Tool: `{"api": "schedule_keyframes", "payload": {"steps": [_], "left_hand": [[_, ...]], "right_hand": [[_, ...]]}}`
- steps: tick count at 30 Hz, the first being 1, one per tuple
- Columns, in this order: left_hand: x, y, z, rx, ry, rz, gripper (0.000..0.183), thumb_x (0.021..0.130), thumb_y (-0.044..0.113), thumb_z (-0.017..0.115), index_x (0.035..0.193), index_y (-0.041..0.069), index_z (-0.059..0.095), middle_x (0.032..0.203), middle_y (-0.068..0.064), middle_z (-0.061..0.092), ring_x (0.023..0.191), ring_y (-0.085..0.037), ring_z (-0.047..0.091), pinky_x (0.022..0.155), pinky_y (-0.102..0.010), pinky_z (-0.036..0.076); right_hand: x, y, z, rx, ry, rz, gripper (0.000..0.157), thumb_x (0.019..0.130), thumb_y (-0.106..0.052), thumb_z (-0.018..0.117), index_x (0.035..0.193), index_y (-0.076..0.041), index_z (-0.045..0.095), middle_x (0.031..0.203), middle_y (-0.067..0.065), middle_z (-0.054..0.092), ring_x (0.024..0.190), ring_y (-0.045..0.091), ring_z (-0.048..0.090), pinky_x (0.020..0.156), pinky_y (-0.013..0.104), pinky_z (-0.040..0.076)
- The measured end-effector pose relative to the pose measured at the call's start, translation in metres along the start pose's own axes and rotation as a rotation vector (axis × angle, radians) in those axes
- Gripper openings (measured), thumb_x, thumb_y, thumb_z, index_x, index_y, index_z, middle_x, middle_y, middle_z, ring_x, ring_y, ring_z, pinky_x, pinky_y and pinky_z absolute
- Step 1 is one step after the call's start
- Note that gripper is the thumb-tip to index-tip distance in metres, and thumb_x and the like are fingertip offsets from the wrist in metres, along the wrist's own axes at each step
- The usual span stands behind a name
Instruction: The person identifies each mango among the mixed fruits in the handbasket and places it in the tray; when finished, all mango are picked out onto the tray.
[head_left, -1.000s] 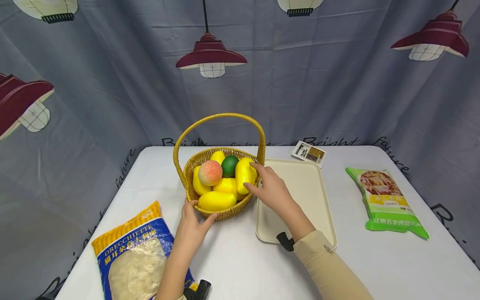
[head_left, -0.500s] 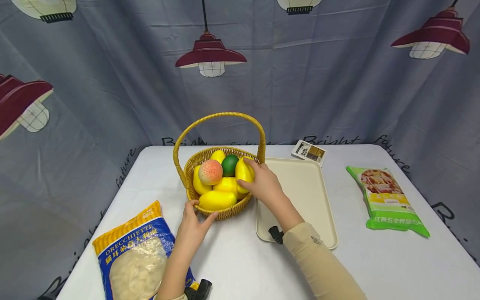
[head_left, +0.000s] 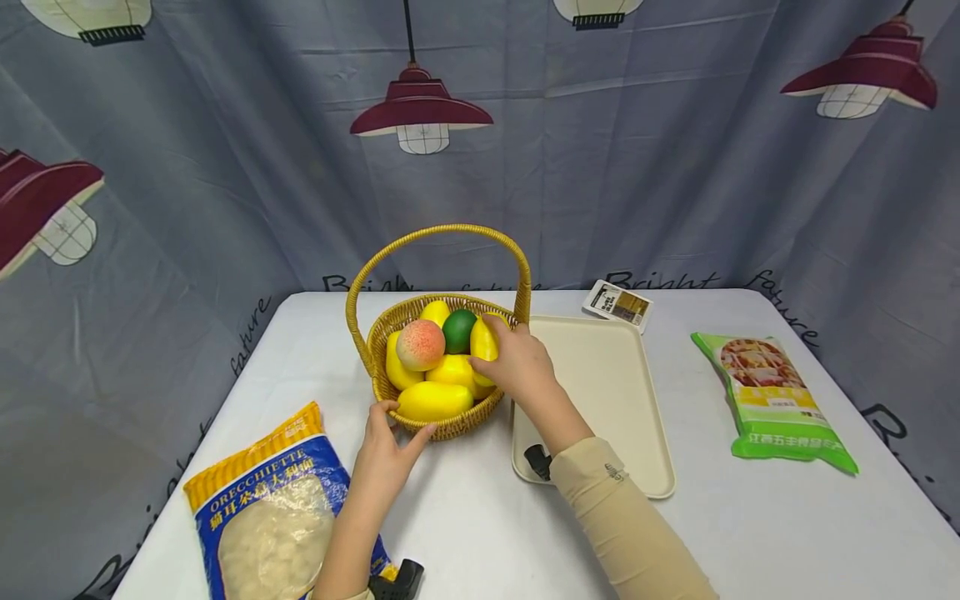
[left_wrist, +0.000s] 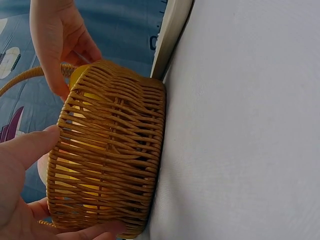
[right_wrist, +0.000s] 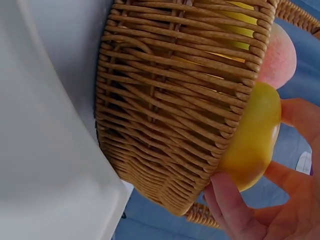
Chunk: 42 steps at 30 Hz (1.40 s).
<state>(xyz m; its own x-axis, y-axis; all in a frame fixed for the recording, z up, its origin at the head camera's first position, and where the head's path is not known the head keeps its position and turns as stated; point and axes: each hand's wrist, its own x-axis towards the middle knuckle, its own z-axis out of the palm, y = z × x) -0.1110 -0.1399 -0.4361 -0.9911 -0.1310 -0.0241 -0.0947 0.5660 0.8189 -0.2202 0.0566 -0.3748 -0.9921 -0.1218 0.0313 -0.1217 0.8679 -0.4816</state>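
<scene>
A golden wicker basket (head_left: pixel 450 428) with a tall hooped handle holds a peach (head_left: pixel 420 345), a dark green fruit (head_left: pixel 459 332) and several yellow mangoes. My right hand (head_left: pixel 522 364) grips the yellow mango (right_wrist: pixel 257 137) at the basket's right side, thumb and fingers spread along it. That mango still lies in the basket, partly above the rim, and the hand covers part of it in the head view. My left hand (head_left: pixel 384 454) holds the basket's near left rim between thumb and fingers. In the left wrist view its thumb (left_wrist: pixel 37 145) presses the rim.
Beside the basket on the right lies a cream tray (head_left: pixel 600 400), under my right forearm. A blue and yellow pasta bag (head_left: pixel 270 508) lies near left, partly behind my left forearm. A green food packet (head_left: pixel 772 404) is far right; a small card-like pack (head_left: pixel 618 306) touches the tray's back.
My right hand has moved left and closed its fingers about the right-hand mango, its forearm swinging left too. The left hand and basket stay where they were.
</scene>
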Motion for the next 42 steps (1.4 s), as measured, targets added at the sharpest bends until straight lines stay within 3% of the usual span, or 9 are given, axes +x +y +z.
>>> {"api": "schedule_keyframes", "payload": {"steps": [14, 27, 32, 35, 42], "left_hand": [[0.001, -0.002, 0.001, -0.01, 0.014, 0.007, 0.071, 0.088, 0.048, 0.067, 0.131, 0.005, 0.031, 0.143, -0.025, 0.036, 0.121, -0.041, 0.051, 0.094, -0.054, 0.045], [0.001, 0.0, 0.001, -0.017, 0.018, -0.005, 0.07, 0.087, 0.046, 0.068, 0.131, 0.006, 0.031, 0.14, -0.025, 0.038, 0.12, -0.04, 0.052, 0.094, -0.053, 0.045], [0.001, 0.0, 0.001, -0.028, 0.009, -0.012, 0.072, 0.087, 0.05, 0.068, 0.131, 0.007, 0.031, 0.14, -0.024, 0.037, 0.12, -0.039, 0.053, 0.092, -0.053, 0.047], [0.001, -0.001, -0.001, -0.029, 0.011, -0.019, 0.073, 0.086, 0.051, 0.067, 0.131, 0.007, 0.03, 0.14, -0.023, 0.037, 0.12, -0.039, 0.053, 0.091, -0.052, 0.048], [0.003, -0.003, 0.0, -0.028, 0.008, -0.018, 0.073, 0.086, 0.051, 0.068, 0.131, 0.008, 0.03, 0.138, -0.023, 0.038, 0.119, -0.038, 0.054, 0.091, -0.052, 0.048]], "right_hand": [[-0.003, 0.002, -0.007, 0.113, 0.029, 0.026, 0.068, 0.08, -0.039, 0.072, 0.141, -0.029, 0.044, 0.117, 0.018, 0.053, 0.087, 0.034, 0.057, 0.072, 0.043, 0.05], [-0.021, 0.02, -0.042, 0.158, 0.063, 0.017, 0.071, 0.082, -0.041, 0.072, 0.144, -0.028, 0.04, 0.12, 0.017, 0.053, 0.088, 0.034, 0.056, 0.071, 0.043, 0.049], [-0.029, 0.034, -0.054, 0.192, 0.114, 0.007, 0.059, 0.084, -0.028, 0.069, 0.139, -0.022, 0.047, 0.119, 0.014, 0.058, 0.093, 0.03, 0.059, 0.07, 0.042, 0.049], [-0.031, 0.038, -0.052, 0.214, 0.108, -0.013, 0.054, 0.085, -0.024, 0.068, 0.136, -0.02, 0.05, 0.119, 0.013, 0.061, 0.095, 0.029, 0.06, 0.073, 0.043, 0.049], [-0.024, 0.039, -0.034, 0.142, 0.064, 0.002, 0.065, 0.085, -0.036, 0.074, 0.142, -0.024, 0.046, 0.126, 0.015, 0.056, 0.096, 0.03, 0.059, 0.075, 0.045, 0.051]]}}
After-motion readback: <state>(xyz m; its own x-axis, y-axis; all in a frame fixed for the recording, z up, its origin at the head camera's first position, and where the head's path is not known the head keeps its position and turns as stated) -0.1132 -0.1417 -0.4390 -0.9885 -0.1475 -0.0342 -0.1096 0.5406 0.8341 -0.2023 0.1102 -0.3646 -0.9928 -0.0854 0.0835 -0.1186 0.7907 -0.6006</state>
